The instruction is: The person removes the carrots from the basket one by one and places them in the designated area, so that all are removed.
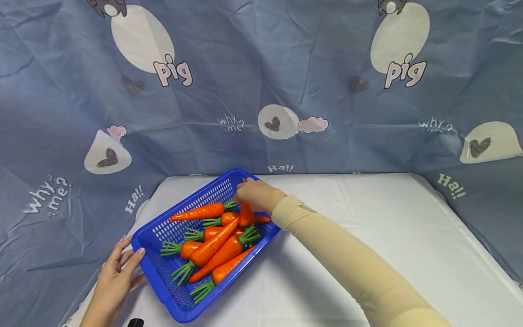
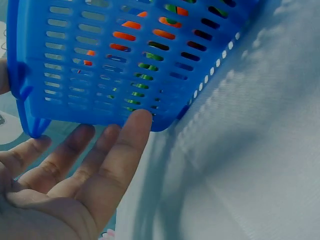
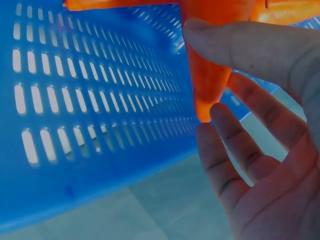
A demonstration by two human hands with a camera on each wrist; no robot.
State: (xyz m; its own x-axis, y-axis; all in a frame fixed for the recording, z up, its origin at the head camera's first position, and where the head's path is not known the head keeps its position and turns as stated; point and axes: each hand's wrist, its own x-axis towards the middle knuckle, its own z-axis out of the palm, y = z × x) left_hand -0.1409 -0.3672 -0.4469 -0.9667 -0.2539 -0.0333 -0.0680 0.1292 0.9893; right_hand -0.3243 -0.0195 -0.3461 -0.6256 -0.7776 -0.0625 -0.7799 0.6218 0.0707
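Observation:
A blue plastic basket (image 1: 152,278) with slotted walls sits at a slant on the white table, several orange carrots (image 1: 212,245) with green stem tufts lying inside. My left hand (image 1: 112,284) holds its near left end, thumb over the rim and fingers along the outer wall (image 2: 105,65). At the far right end my right hand (image 1: 259,196) reaches in and pinches one carrot (image 3: 207,87) between thumb and fingers. That carrot stands steeply, its tapered tip up by the fingers and its thick part among the others; its stem end is hidden.
White cloth (image 1: 347,254) covers the table around the basket. Blue printed fabric (image 1: 229,91) hangs behind and along the sides. A small black object (image 1: 135,322) shows at the bottom edge, near my left forearm.

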